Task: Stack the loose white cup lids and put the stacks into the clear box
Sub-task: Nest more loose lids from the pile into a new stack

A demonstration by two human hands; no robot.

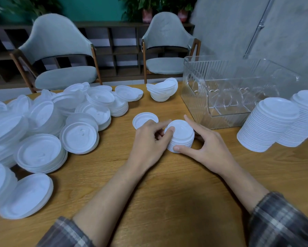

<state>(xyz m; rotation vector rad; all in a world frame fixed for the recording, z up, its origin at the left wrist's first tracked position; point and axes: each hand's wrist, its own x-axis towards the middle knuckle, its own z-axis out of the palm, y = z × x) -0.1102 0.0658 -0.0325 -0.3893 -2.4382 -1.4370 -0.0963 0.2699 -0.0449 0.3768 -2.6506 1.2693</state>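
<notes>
Stacking step in hand: we are squaring a short stack, mid-surface.

Left hand [149, 139] and right hand [208, 147] are both on the short stack [180, 138], which stands on the surface [167, 184] just in front of the clear box [220, 97]. Left grip: thumb + index pinch the top rim, other fingers curled. Right grip: half closed round the stack, thumb at base front, index round the far side. A single lid [140, 119] lies by the left hand, w/ the loose pile [60, 125] further left. Two tall stacks [267, 125] stand outside the box. We see no lids inside. Nxt, we judge: add more lids, keep edges aligned, lift w/ both hands.
</notes>
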